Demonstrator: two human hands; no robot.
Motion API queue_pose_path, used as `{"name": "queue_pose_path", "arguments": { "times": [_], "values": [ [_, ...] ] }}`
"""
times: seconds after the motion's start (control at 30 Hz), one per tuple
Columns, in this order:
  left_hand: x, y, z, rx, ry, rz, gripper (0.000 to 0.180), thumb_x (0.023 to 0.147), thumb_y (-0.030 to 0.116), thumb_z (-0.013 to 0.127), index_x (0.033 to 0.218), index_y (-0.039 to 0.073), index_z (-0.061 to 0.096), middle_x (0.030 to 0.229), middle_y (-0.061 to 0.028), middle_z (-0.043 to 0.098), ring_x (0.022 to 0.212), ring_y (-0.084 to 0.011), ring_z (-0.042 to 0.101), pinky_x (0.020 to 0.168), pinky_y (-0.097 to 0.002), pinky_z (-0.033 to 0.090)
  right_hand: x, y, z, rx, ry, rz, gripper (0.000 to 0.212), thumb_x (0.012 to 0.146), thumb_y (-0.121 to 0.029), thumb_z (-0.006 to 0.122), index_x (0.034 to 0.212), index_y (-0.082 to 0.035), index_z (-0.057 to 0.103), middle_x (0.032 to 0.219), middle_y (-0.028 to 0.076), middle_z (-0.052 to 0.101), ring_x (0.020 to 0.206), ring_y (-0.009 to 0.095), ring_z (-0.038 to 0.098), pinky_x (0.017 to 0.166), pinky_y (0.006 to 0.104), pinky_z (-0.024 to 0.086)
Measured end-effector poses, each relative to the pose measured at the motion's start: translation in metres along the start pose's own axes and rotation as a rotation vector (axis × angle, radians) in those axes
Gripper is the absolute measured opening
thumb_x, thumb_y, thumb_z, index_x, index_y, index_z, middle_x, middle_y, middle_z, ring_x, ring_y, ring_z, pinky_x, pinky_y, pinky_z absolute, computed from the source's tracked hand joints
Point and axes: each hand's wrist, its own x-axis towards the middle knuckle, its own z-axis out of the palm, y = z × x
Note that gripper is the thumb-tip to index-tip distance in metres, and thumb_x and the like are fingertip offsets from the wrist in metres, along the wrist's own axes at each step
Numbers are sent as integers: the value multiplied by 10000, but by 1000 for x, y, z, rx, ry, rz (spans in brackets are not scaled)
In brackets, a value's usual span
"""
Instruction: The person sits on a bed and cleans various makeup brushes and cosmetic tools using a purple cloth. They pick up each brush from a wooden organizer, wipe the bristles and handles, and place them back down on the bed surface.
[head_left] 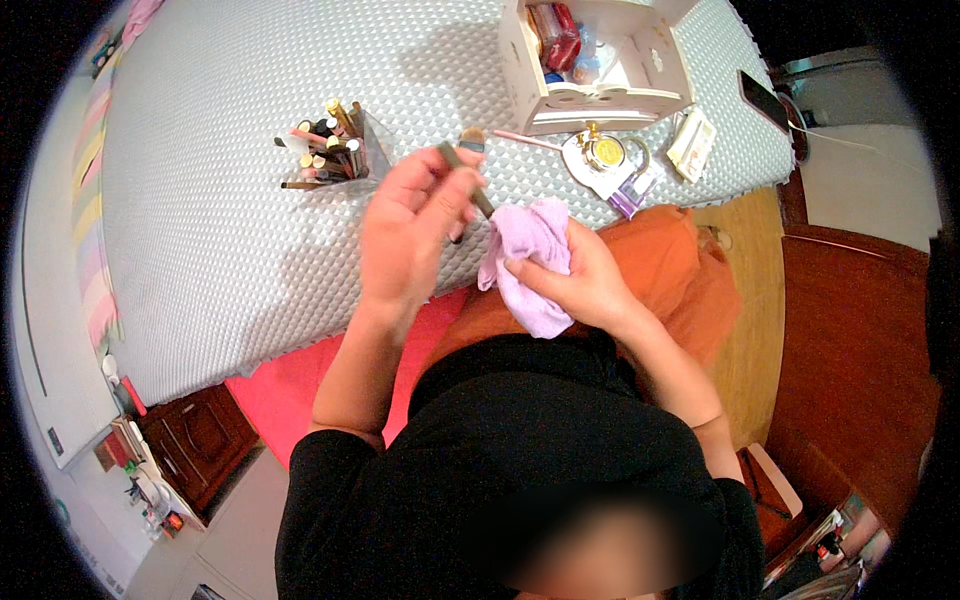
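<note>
Over the near edge of the grey quilted bed (250, 240), the left hand (410, 225) holds a makeup brush (466, 170) pinched between thumb and fingers, bristle head up and away, handle slanting down toward the cloth. The right hand (585, 285) is closed around a bunched lilac cloth (530, 255), fingers wrapped over its lower fold. The brush handle's lower end meets or passes just behind the cloth's upper edge; contact cannot be confirmed.

Step in hand, as judged: wiping the brush with the cloth, handle end first. The bristles appear not yet wiped. The next move would call for a steady pinch on the brush, the cloth folded round the part being cleaned, and a draw or twist along its length without bending the bristles.

Items placed relative to the cloth:
- Up and left: a clear holder (335, 150) lying on the bed, packed with slim tubes and sticks in gold, black and pink.
- Up and just right: a white open-topped organiser box (600, 60) with a cut-out front panel, red packets inside.
- Right, below the box: a round gold compact (604, 152) on a white tray; a small purple-and-clear packet (632, 195); a cream rectangular packet (692, 143).
- Far right, at the bed corner: a dark phone (762, 98) with a cable.

Print on the packets is too small to make out.
</note>
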Motion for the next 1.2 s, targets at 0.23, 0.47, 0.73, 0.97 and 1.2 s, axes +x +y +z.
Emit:
{"name": "queue_pose_path", "arguments": {
  "times": [0.23,0.47,0.73,0.97,1.2],
  "values": [
    [-8,-11,0,162,-36,-37,194,934,104,586,1090,-5,624,1013,-36,638,902,-99,585,802,-246,469,1,14,-10,-10,113,-26,368,832,-187,713,1130,-14,583,1003,55,650,903,129,612,797,297,505],
    [-14,-18,-1,639,-154,253,206,849,61,614,1044,-3,617,933,-132,637,854,-241,623,767,-324,483,14,-10,-9,-19,297,-370,610,800,-167,733,1320,-11,452,1203,111,568,1074,216,568,943,339,450],
    [-26,-33,14,867,-221,427,203,784,13,565,981,-21,600,894,-209,598,844,-403,589,746,-441,465,18,-18,-6,-434,234,-519,518,659,-75,744,1147,-54,572,1090,147,597,1018,324,599,874,377,472],
    [-30,-35,19,704,-249,312,177,845,75,571,981,-35,596,833,-112,590,733,-245,565,639,-362,459,22,1,-12,-215,334,-388,317,785,-125,699,1071,-17,615,945,107,669,877,227,656,783,331,507],
    [-21,-22,9,304,-427,-241,211,965,187,502,959,-1,598,771,-6,538,712,-128,509,643,-297,438,25,13,-30,218,235,-88,357,935,-230,577,1213,-5,561,1100,75,626,967,135,596,792,290,500]
  ]
}}
